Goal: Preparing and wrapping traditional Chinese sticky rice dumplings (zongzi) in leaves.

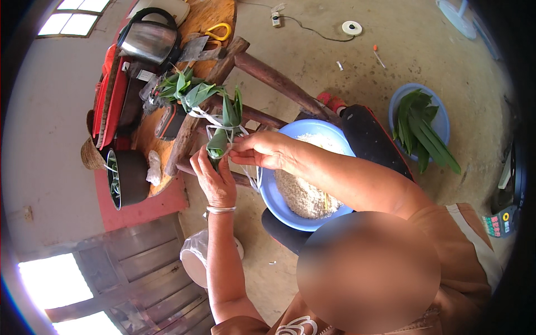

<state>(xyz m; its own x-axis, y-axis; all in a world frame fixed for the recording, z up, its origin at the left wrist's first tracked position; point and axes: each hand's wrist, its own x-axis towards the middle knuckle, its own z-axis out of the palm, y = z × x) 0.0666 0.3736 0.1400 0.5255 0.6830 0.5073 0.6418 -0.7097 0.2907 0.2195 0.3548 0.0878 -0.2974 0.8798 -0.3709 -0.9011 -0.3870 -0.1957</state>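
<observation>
My left hand [214,177], with a bracelet at the wrist, is closed around a rice dumpling wrapped in green leaves [217,143]. My right hand [261,149] comes in from the other side, its fingers pinched at the white string [258,177] beside the wrap; its fingertips are partly hidden. More string ends dangle below. Just beyond my hands, other leaf-wrapped dumplings [196,95] hang in a cluster by white string from the wooden table's edge. Under my right forearm, a blue basin [269,187] holds white rice grains [304,195].
A second blue basin [444,120] with long green leaves [421,125] stands on the floor at right. The wooden table [215,17] carries a kettle [148,42], yellow-handled scissors [220,31] and a dark pot [134,177]. A plastic-lined bucket [195,262] sits at left; a cable [312,29] crosses the floor.
</observation>
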